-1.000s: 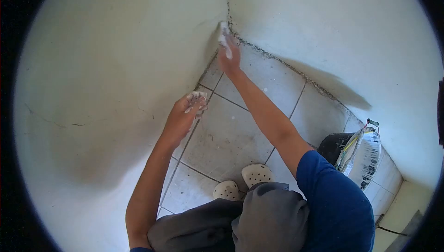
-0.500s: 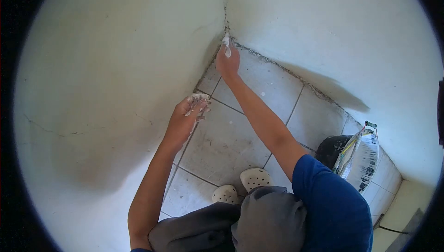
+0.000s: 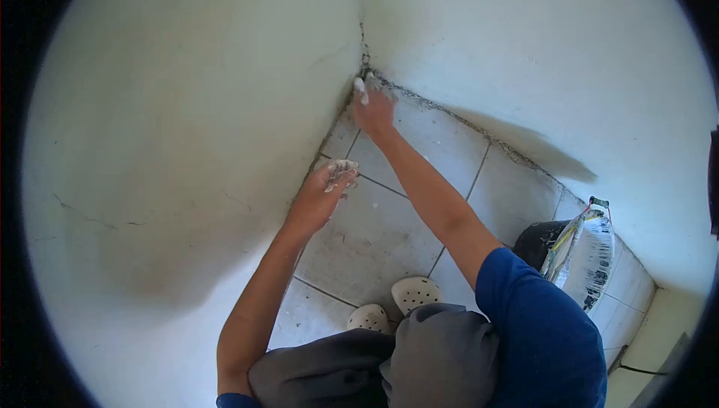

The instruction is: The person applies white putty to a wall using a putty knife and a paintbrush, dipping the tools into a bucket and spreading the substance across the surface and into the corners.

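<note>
Since the earlier frame, the right hand (image 3: 376, 113) is moving down from the wall joint to the foot of the corner, and the left hand (image 3: 309, 204) is shifting slightly away from the left wall (image 3: 187, 108). White-coated fingers of the right hand are parting a little at the corner; whether they are pinching anything, I cannot tell. Fingers and thumb of the left hand are curling together around a dab of white paste (image 3: 341, 174), which is sitting at the fingertips, above the tiled floor (image 3: 374, 236). That paste is lying nearer the body than the right hand and to its left. Beyond both hands, the dark crack (image 3: 365, 56) is running lengthwise up the joint from the floor's far corner, with the right hand nearer it. Another rough gap (image 3: 449, 113) is running from that corner along the foot of the right wall (image 3: 524, 33). Closer to the body, two pale clogs (image 3: 416, 293) are standing on the floor before the bent knees. To their right, beside the right wall, a black bucket (image 3: 534, 242) is standing next to an open, white-smeared container (image 3: 588, 258).
</note>
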Demonstrator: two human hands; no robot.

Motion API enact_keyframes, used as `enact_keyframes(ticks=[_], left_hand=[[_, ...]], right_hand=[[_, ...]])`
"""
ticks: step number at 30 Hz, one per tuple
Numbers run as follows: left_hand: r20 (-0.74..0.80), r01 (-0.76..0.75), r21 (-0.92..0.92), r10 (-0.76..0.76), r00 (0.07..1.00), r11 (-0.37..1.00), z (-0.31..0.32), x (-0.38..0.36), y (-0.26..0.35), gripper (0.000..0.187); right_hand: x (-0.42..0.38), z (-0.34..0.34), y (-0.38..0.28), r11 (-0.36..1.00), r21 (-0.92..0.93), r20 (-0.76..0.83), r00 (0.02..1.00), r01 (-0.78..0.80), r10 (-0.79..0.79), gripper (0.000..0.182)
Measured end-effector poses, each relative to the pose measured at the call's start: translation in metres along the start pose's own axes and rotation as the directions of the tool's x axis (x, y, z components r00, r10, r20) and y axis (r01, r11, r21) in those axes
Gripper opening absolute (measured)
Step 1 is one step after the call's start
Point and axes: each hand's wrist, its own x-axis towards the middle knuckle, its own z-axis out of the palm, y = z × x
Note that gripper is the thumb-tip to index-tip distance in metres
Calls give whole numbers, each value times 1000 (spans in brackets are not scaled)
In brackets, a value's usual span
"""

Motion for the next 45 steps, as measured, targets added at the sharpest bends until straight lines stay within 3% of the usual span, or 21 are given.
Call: enact_keyframes(ticks=[1,4,10,13,19,21,23,25,27,29,30,31,33,35,36,37,40,41,42,45], left_hand=[[-9,-10,-17,10,1000,1000,-1,0,0,33],[-68,-59,-63,54,996,996,0,1,-6,33],[1,-16,-21,16,1000,1000,5,3,-7,32],[-46,-40,-26,39,998,999,7,2,-4,34],[6,-62,1,62,998,998,12,5,-9,32],[-21,-61,-7,61,998,998,9,2,-10,31],[-17,-31,-24,31,999,999,10,-1,-13,32],[13,7,-21,-7,1000,1000,8,-3,-10,33],[9,3,-28,-3,1000,1000,9,-3,-9,33],[5,-30,-27,30,1000,999,9,-1,-4,33],[2,-46,-25,46,999,999,9,-1,-3,32],[-4,-57,-31,57,998,998,10,-1,-3,31],[-16,-72,-26,71,997,997,10,-3,0,31],[8,-37,-14,37,999,999,12,-8,-4,32],[30,-20,-1,20,999,1000,10,-7,-5,32],[53,-6,12,5,999,1000,10,-6,-5,33],[-2,-52,-26,52,999,998,10,-2,-5,33],[-6,-68,-17,67,998,998,9,-2,-3,33],[-13,-82,-16,82,997,996,9,-2,0,34],[13,-70,-25,70,997,997,16,-8,3,34]], right_hand=[[-5,-10,0,991,-104,133,986,-86,99,56],[-12,-12,13,947,-280,-115,974,155,-193,60],[17,-24,20,858,-479,240,968,184,-73,70],[14,-38,20,931,-199,14,951,305,-308,68],[19,-27,8,967,-219,285,956,132,-66,60],[17,-28,3,959,-18,-57,957,284,-285,58],[11,-45,-12,868,142,-365,840,476,-401,54],[17,-59,-39,690,251,-630,656,679,-416,48],[20,-12,-22,677,518,-505,825,524,-253,43],[22,-8,-21,711,672,-250,967,207,-46,41],[8,-18,-24,739,673,-62,993,-35,104,41],[-1,-27,-31,733,620,131,958,-279,255,41],[2,-46,-49,545,814,105,973,-202,204,41],[9,-51,-55,545,824,-227,971,152,72,41],[24,-52,-59,606,648,-520,850,461,-90,41],[31,-56,-63,605,377,-735,624,701,-265,42],[20,-4,-18,721,573,-431,891,390,-139,41],[3,-16,-18,787,617,-69,997,11,40,41],[-9,-31,-21,781,508,296,925,-363,238,41],[-20,-40,-34,517,855,-65,997,30,50,39]])
